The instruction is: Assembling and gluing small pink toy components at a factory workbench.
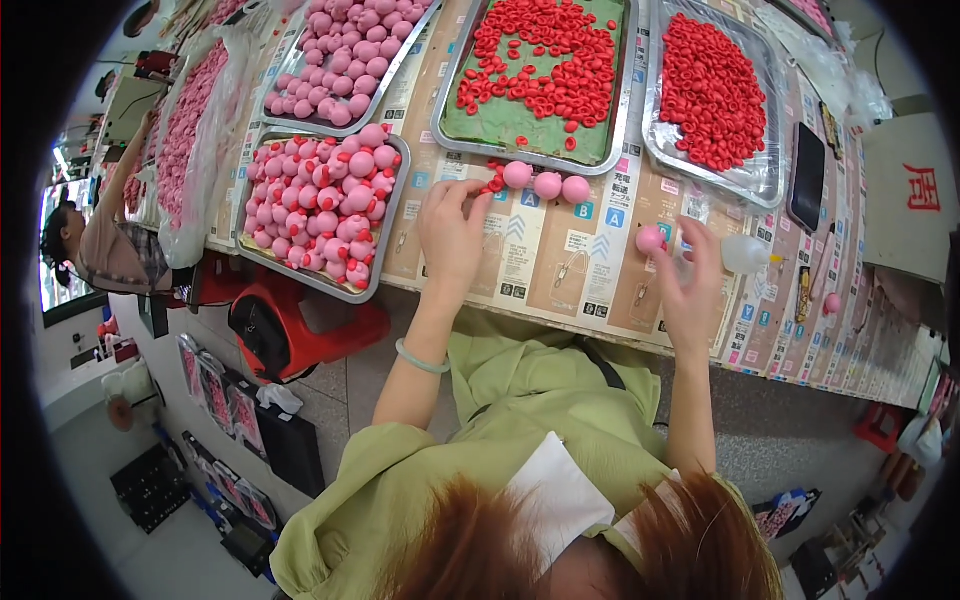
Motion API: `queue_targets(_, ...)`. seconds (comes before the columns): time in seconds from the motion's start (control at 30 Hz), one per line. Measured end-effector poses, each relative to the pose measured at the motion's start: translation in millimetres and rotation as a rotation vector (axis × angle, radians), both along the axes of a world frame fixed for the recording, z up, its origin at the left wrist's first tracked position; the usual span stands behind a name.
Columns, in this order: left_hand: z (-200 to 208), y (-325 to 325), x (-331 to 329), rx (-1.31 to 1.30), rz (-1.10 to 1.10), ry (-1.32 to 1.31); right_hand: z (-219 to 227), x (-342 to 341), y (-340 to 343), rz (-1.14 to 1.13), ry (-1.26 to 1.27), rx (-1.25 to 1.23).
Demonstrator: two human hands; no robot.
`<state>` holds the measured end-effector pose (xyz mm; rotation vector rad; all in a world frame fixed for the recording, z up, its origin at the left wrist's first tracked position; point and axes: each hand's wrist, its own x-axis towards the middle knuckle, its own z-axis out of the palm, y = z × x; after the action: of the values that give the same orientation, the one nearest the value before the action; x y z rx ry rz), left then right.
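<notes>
My left hand [452, 238] is at the near edge of the green-lined tray, fingers curled together at small red plastic pieces [496, 182]. Its fingertips close on one of these pieces, partly hidden. To the right, a row of three pink balls [547, 186] sits along the tray's near rim. My right hand [692, 290] rests over the table with thumb and fingers apart. A single pink ball [650, 239] with a bit of red touches or nearly touches its thumb tip. Beside its fingers lies a translucent squeeze bottle [742, 254] with a yellowish tip.
A metal tray [384, 262] of pink balls with red parts stands left, another of pink balls [345, 62] behind it. Red rings [712, 95] fill the right tray. A phone [807, 176] lies beyond it. A red stool [300, 325] and another person [115, 225] are left.
</notes>
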<state>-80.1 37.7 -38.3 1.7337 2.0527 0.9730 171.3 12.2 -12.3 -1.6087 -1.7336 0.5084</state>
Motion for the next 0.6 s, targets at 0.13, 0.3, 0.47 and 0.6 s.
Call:
queue_targets(0.13, -1, 0, -3, -0.04, -0.003, 0.004, -6, 32, -30, -0.308, 0.188, 0.234)
queue_targets(0.3, 16, 7, 7, -0.121, 0.016, -0.627, -6, 67, -35, -0.605, 0.191, 0.319)
queue_targets(0.47, 31, -6, 22, -0.222, -0.078, -1.008, -20, 70, -11, -0.462, 0.431, 0.08)
queue_targets(0.6, 46, -15, 40, -0.334, -0.119, -1.357, -26, 82, -4, -0.364, 0.671, -0.123)
